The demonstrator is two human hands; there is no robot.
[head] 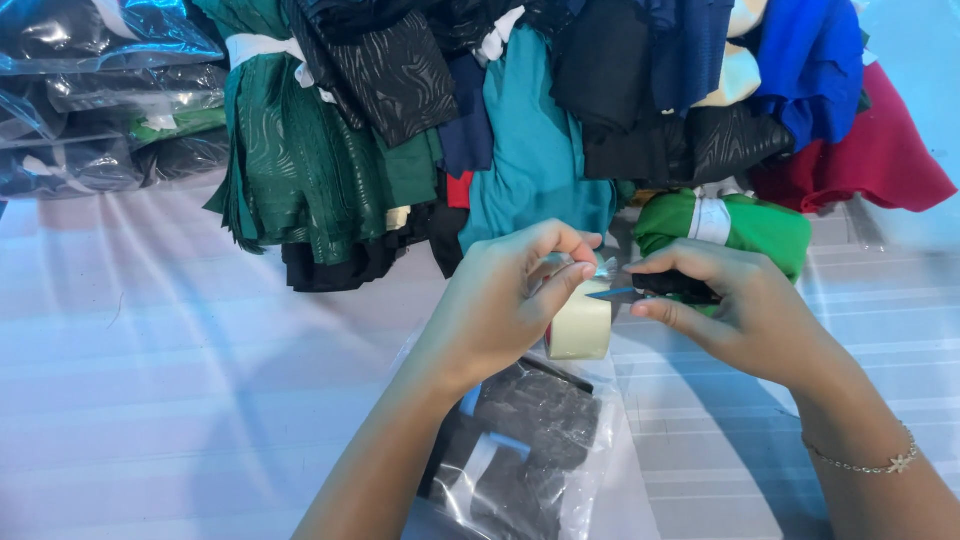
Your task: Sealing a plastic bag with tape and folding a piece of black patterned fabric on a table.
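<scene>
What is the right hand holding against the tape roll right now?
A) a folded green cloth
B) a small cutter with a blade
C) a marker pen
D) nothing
B: the right hand grips a dark-handled cutter whose blade tip points at the tape roll held by the left hand.

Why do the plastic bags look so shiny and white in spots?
Head view: light bounces off the clear bags, leaving white glare; streaks glare on the table too. The left hand, right hand and tape roll look sharp.
</scene>
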